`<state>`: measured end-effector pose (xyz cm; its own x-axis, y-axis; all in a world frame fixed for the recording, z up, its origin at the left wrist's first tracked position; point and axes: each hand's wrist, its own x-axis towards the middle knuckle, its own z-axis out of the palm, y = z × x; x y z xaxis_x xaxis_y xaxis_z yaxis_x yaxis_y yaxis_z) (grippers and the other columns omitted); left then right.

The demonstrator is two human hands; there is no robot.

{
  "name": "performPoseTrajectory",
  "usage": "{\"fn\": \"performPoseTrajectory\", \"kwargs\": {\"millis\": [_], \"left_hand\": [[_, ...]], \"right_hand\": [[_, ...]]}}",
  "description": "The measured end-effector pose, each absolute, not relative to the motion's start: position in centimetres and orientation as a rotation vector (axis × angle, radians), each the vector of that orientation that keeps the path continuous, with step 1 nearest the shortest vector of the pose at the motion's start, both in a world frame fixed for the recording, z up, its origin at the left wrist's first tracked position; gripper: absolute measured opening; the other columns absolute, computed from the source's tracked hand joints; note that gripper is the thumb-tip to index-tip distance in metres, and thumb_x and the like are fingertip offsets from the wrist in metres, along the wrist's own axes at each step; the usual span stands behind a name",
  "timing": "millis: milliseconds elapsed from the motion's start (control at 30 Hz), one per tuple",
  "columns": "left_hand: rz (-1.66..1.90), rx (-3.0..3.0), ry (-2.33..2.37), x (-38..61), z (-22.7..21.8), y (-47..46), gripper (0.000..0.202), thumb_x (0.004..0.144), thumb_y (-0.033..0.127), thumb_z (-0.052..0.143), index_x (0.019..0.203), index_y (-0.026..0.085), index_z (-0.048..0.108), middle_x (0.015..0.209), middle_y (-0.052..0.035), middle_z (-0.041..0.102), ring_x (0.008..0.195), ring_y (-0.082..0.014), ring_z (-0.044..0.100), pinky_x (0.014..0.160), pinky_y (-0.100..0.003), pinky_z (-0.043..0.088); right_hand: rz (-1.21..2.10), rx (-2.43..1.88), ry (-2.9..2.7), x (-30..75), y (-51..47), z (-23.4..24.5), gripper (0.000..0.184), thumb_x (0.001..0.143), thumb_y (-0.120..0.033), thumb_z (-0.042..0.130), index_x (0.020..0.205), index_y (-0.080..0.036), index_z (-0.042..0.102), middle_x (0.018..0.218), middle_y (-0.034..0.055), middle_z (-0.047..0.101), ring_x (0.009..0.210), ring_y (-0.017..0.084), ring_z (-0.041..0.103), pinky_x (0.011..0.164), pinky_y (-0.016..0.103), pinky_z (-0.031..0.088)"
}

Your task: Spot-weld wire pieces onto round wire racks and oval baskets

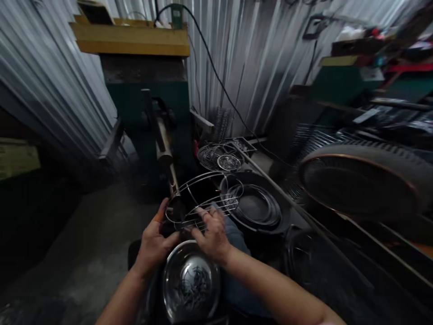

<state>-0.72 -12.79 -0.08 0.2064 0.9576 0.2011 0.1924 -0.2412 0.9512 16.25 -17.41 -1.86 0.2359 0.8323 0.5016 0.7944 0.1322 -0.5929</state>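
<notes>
Presently, room: corrugated metal wall [243,58]
Below fingers: steel bowl [191,282]
Axis: wire rack [203,198] lies crosswise, rising rightward
Fingers: left hand [154,239] spread; right hand [211,232] curled over wires

We see silver-white vertical ribbing on the corrugated wall [257,58] across the top, a dark green machine [145,104] beneath a yellow board [130,40] at upper left, a silver wire rack [203,201] at lower centre, a black pan [253,207] right of it, and a red strip [411,67] at upper right.
</notes>
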Motion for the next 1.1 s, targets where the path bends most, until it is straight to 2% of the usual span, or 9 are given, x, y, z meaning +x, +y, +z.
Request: {"fn": "performPoseTrajectory", "kwargs": {"millis": [100, 267, 433, 567, 667, 733, 833, 967, 1100], "left_hand": [[1.087, 1.427, 1.138, -2.4, -2.5, -11.5, 0.087, 0.067, 0.029, 0.076, 0.145, 0.021, 0.039, 0.124, -0.0084, 0.062, 0.108, -0.0243, 0.063, 0.099, -0.037, 0.047], [1.069, 1.272, 1.189, -3.6, -5.1, -9.5, 0.095, 0.058, 0.026, 0.082, 0.143, 0.018, 0.041, 0.122, -0.0091, 0.063, 0.107, -0.0241, 0.062, 0.099, -0.035, 0.046], [1.131, 1.229, 1.329, -3.5, -6.7, -7.0, 0.081, 0.056, 0.027, 0.082, 0.132, 0.016, 0.055, 0.112, -0.0074, 0.068, 0.104, -0.0237, 0.064, 0.100, -0.036, 0.045], [1.198, 1.128, 1.238, -4.4, -7.3, -5.6, 0.082, 0.056, 0.029, 0.083, 0.132, 0.017, 0.055, 0.111, -0.0070, 0.069, 0.104, -0.0228, 0.064, 0.099, -0.035, 0.046], [1.257, 1.069, 1.254, -5.1, -7.2, -4.8, 0.076, 0.052, 0.030, 0.085, 0.123, 0.016, 0.062, 0.104, -0.0065, 0.071, 0.098, -0.0227, 0.065, 0.093, -0.034, 0.049], [1.259, 1.045, 1.256, -5.4, -7.2, -4.4, 0.071, 0.052, 0.031, 0.086, 0.118, 0.015, 0.065, 0.097, -0.0053, 0.072, 0.090, -0.0209, 0.067, 0.087, -0.031, 0.051], [1.230, 1.008, 1.190, -5.6, -7.1, -4.1, 0.066, 0.055, 0.032, 0.086, 0.115, 0.014, 0.067, 0.089, -0.0045, 0.072, 0.079, -0.0174, 0.066, 0.077, -0.027, 0.052], [1.204, 0.940, 1.119, -5.6, -6.4, -4.5, 0.063, 0.052, 0.031, 0.087, 0.110, 0.014, 0.069, 0.087, -0.0055, 0.071, 0.070, -0.0155, 0.064, 0.067, -0.025, 0.051], [1.179, 0.846, 1.157, -6.0, -5.3, -4.6, 0.057, 0.053, 0.037, 0.086, 0.101, 0.012, 0.069, 0.076, -0.0044, 0.067, 0.060, -0.0137, 0.060, 0.054, -0.024, 0.048]], "right_hand": [[0.279, -1.674, -1.596, 14.5, -14.5, -4.5, 0.044, 0.073, -0.024, 0.067, 0.117, -0.020, 0.067, 0.116, 0.0138, 0.065, 0.113, 0.031, 0.055, 0.100, 0.049, 0.041], [0.537, -1.770, -1.595, 13.3, -11.0, -5.8, 0.032, 0.079, -0.017, 0.062, 0.109, -0.021, 0.071, 0.110, 0.0109, 0.069, 0.108, 0.027, 0.059, 0.096, 0.044, 0.044], [0.672, -1.719, -1.682, 13.1, -8.7, -5.8, 0.031, 0.075, -0.013, 0.063, 0.104, -0.019, 0.073, 0.104, 0.0098, 0.072, 0.102, 0.024, 0.064, 0.093, 0.038, 0.047], [0.601, -1.504, -1.785, 13.6, -8.5, -6.4, 0.039, 0.071, -0.012, 0.064, 0.110, -0.018, 0.070, 0.108, 0.0101, 0.071, 0.104, 0.024, 0.063, 0.093, 0.038, 0.049], [0.434, -1.321, -1.756, 14.7, -9.6, -6.5, 0.037, 0.074, -0.016, 0.063, 0.110, -0.019, 0.068, 0.113, 0.0114, 0.070, 0.109, 0.025, 0.061, 0.096, 0.042, 0.048], [0.300, -1.339, -1.541, 16.1, -10.3, -6.3, 0.034, 0.079, -0.024, 0.062, 0.113, -0.020, 0.066, 0.116, 0.0116, 0.068, 0.112, 0.024, 0.060, 0.098, 0.044, 0.046], [0.304, -1.511, -1.098, 18.7, -10.7, -5.7, 0.048, 0.078, -0.037, 0.065, 0.122, -0.018, 0.059, 0.122, 0.0131, 0.064, 0.114, 0.026, 0.058, 0.098, 0.046, 0.045], [0.876, -1.401, -0.787, 20.7, -10.6, -4.7, 0.055, 0.070, -0.046, 0.073, 0.116, -0.018, 0.060, 0.106, 0.0086, 0.068, 0.095, 0.023, 0.064, 0.077, 0.035, 0.055], [1.067, -1.239, -0.667, 20.4, -10.6, -4.1, 0.047, 0.063, -0.039, 0.079, 0.102, -0.019, 0.062, 0.084, 0.0008, 0.068, 0.068, 0.014, 0.062, 0.057, 0.024, 0.051]]}}
